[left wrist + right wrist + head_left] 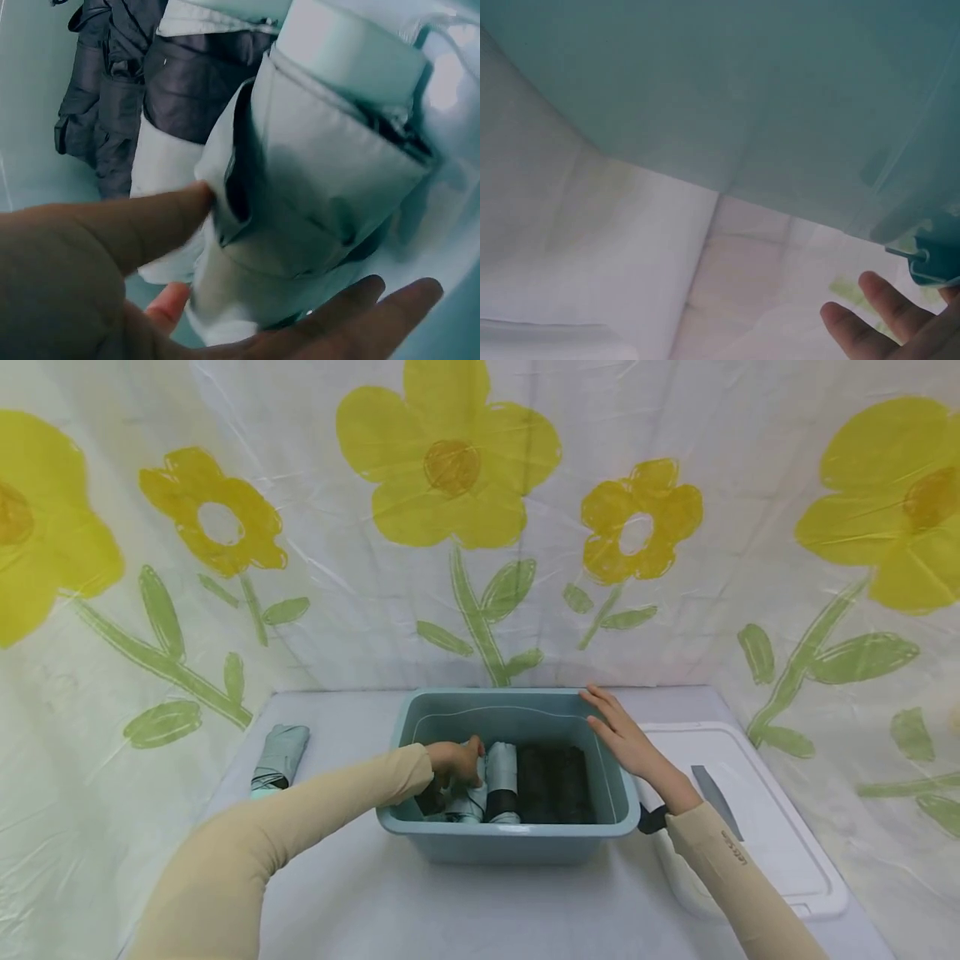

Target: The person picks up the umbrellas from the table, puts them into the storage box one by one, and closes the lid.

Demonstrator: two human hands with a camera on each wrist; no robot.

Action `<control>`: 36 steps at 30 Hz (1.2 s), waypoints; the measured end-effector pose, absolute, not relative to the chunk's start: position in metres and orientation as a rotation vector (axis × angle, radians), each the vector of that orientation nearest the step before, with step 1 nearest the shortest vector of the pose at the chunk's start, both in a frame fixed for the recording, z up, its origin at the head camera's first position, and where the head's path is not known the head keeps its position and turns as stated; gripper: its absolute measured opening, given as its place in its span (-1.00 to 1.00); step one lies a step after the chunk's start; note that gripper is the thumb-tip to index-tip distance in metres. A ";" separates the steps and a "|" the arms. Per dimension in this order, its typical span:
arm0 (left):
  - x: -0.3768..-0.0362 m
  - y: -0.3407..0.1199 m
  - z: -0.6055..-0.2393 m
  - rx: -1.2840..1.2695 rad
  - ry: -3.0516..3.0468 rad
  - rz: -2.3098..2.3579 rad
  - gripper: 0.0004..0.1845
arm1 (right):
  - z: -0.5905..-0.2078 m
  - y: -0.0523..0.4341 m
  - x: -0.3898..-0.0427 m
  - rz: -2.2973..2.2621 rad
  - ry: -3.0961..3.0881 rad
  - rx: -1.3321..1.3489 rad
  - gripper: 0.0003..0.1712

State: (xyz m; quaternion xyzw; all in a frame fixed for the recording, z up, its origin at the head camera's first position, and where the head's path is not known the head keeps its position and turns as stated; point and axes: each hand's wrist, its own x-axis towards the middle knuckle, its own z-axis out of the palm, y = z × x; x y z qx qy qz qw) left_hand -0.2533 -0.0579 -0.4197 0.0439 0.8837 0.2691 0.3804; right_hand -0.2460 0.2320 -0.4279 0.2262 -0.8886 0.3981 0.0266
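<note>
A blue-green plastic bin (517, 847) stands on the table with several rolled compact umbrellas standing side by side in it. My left hand (457, 762) reaches into its left part, over a pale green folded umbrella (300, 187). In the left wrist view the thumb touches this umbrella's loose fabric, while the other fingers lie fairly straight along its far side. Beside it is another pale umbrella (502, 777) with a dark band, then black umbrellas (555, 785). My right hand (628, 739) rests at the bin's right rim, fingers extended.
One more pale green folded umbrella (281, 756) lies on the table to the left of the bin. To the right lies a white lid (780, 827) with a grey strip on it. A flower-printed curtain (360, 610) hangs behind the table.
</note>
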 end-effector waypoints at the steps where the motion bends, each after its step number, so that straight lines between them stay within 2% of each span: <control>1: -0.254 -0.059 -0.419 0.126 2.260 0.662 -0.47 | -0.428 0.232 -0.246 1.231 -2.746 0.696 -0.45; 8: -0.261 -0.067 -0.405 0.302 2.287 0.434 -0.38 | -0.427 0.232 -0.245 1.222 -2.753 0.693 -0.45; 15: -0.264 -0.077 -0.392 0.371 2.252 0.476 -0.36 | -0.424 0.232 -0.244 1.232 -2.754 0.699 -0.45; 22: -0.264 -0.082 -0.383 0.437 2.201 0.481 -0.39 | -0.426 0.231 -0.244 1.227 -2.764 0.691 -0.45; 36: -0.257 -0.099 -0.369 0.737 2.312 0.505 -0.55 | -0.427 0.231 -0.243 1.228 -2.750 0.693 -0.45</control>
